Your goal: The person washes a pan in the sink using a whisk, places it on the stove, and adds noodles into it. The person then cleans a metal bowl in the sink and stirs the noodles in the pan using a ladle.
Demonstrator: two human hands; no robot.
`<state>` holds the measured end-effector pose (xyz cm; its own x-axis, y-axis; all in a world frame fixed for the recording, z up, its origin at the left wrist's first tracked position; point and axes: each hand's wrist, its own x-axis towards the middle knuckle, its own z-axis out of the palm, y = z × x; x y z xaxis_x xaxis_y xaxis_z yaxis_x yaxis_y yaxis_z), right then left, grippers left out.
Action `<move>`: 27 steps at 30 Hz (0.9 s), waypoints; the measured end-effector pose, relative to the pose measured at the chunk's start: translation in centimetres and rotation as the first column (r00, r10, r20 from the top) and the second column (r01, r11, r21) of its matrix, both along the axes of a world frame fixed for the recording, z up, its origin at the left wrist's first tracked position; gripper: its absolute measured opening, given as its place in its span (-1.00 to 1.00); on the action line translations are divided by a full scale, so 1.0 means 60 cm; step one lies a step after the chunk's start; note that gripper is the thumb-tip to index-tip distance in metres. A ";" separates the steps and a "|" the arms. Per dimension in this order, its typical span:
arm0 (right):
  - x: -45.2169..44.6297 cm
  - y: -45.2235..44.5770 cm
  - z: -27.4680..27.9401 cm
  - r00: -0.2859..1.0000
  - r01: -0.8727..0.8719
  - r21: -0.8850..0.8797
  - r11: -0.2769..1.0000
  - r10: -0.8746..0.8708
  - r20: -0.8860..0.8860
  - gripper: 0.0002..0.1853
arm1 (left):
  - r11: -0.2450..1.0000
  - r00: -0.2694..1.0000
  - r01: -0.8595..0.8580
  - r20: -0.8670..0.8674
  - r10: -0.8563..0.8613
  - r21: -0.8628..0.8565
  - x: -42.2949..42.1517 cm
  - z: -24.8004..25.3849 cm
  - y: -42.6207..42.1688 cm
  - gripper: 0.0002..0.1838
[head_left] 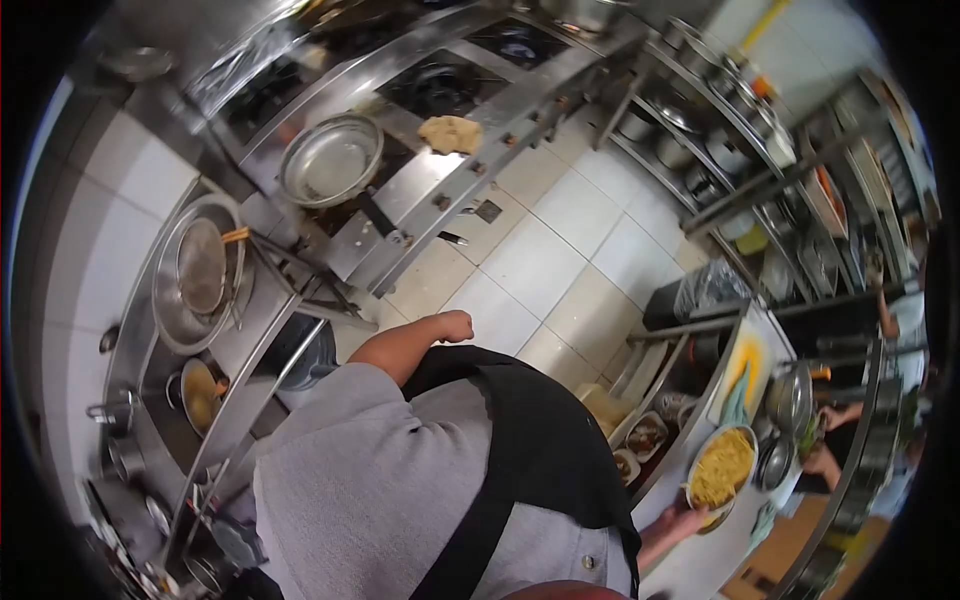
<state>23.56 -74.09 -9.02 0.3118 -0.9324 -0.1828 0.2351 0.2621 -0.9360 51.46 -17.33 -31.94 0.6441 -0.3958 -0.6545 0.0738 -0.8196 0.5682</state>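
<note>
While the person's left hand hangs bent in front of the dark apron, its fingers curled into a loose fist with nothing visible in it, the right hand is at the near edge of a bowl on the right. Its fingers are partly hidden, so one cannot tell how tightly they close. The bowl, heaped with yellow strips of food, is at the counter on the right. A green cloth lies just beyond it, and a lidded pan stands near its far right side. Across that counter, a co-worker's hand reaches in from the right.

On the far left, a wide pan sits on the stove, its dark handle pointing near and right; a tan cloth-like piece lies to its right. At the left, a large metal bowl holds a strainer.
</note>
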 end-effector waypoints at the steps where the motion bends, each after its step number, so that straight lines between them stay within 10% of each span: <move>1: 0.049 0.014 -0.025 0.996 -0.083 0.033 0.996 0.085 -0.040 -0.60 | 0.997 0.997 -0.076 -0.030 0.076 0.008 -0.001 0.020 0.025 -0.65; 7: 0.367 0.228 -0.097 0.759 -0.651 0.027 0.759 0.651 -0.001 -0.65 | 0.922 0.916 -0.382 0.105 0.387 -0.063 -0.043 0.075 0.196 -0.60; 10: 0.513 0.402 -0.019 0.604 -0.761 -0.057 0.647 0.673 -0.427 -0.73 | 0.904 0.857 -0.416 0.292 0.424 -0.093 -0.075 0.089 0.261 -0.54; 12: 0.606 0.479 -0.026 0.494 -0.867 -0.092 0.490 0.822 -0.284 -0.70 | 0.840 0.815 -0.532 0.204 0.542 -0.104 -0.093 0.135 0.280 -0.53; 14: 0.694 0.545 -0.003 0.329 -0.924 -0.355 0.142 0.768 -0.550 -0.78 | 0.678 0.658 -0.711 0.163 0.735 -0.188 -0.110 0.187 0.296 -0.53; 15: 0.755 0.588 -0.014 0.302 -0.953 -0.110 0.282 0.914 -0.270 -0.82 | 0.665 0.646 -0.722 0.156 0.747 -0.190 -0.119 0.206 0.299 -0.53; 22: 1.003 0.950 0.068 -0.010 -0.662 -0.648 -0.377 0.869 -0.495 -0.66 | 0.230 0.201 -0.905 0.115 0.973 -0.357 -0.137 0.238 0.242 -0.57; 27: 1.076 1.159 0.101 -0.213 -0.476 -0.617 -0.627 0.762 -0.611 -0.70 | -0.534 -0.252 -0.642 -0.507 0.824 -0.550 -0.015 0.332 0.146 -0.45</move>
